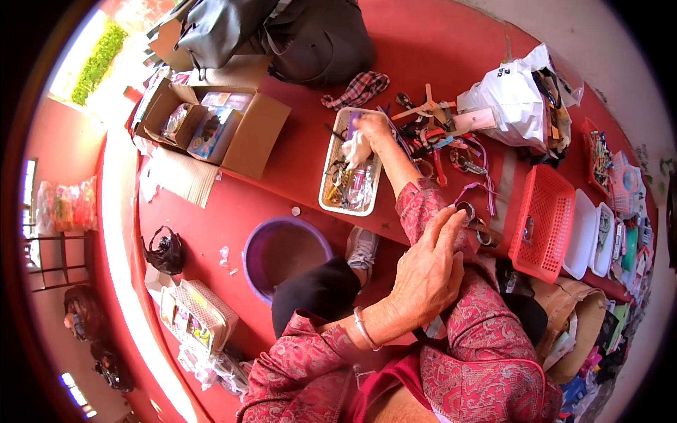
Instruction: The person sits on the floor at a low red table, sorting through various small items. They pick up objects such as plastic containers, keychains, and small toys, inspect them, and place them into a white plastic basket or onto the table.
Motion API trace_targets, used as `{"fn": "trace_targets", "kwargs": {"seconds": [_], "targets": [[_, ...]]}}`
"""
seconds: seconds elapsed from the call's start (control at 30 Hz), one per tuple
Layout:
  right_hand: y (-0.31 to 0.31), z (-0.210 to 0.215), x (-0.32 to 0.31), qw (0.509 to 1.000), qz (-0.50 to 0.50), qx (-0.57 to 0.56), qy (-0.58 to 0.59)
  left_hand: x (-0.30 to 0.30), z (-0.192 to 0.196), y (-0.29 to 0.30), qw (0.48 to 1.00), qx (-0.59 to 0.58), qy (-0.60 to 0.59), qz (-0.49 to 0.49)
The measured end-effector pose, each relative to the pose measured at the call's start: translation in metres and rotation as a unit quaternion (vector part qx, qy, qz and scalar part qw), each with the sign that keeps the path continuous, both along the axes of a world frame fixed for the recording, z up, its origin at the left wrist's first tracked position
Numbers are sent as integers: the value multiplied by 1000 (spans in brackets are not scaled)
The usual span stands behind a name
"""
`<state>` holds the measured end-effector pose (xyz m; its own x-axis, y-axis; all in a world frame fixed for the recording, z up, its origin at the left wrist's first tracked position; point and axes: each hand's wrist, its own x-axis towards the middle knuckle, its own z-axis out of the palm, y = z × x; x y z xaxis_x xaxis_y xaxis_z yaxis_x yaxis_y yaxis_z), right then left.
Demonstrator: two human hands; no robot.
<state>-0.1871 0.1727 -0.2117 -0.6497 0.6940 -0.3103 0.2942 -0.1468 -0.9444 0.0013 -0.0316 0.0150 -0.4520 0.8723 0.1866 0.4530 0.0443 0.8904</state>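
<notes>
My right hand [372, 128] reaches out over a white tray [330, 204] on the red table and is closed on a crumpled white cloth [356, 150]; a small purple piece [352, 120] shows at its fingertips. The tray holds several small metal and plastic oddments. My left hand [429, 271], with a silver bangle at the wrist, lies cupped over the red patterned sleeve [423, 204] of my right forearm near the elbow, fingers pressed together around the cloth.
An open cardboard box [247, 141] of packaged items and grey bags [282, 32] stand at the far left. Ribbons and wooden sticks [430, 113], a white plastic bag [515, 99], a red basket [543, 218] and white trays [585, 236] lie to the right. A purple basin [282, 250] sits below.
</notes>
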Motion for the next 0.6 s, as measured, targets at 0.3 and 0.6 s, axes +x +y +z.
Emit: {"fn": "trace_targets", "kwargs": {"seconds": [0.3, 0.6], "targets": [[13, -22, 16, 992, 49, 117, -8, 7, -2, 4, 999, 1, 15, -29], [-34, 33, 30, 866, 44, 457, -199, 9, -3, 3, 1000, -7, 18, -18]]}}
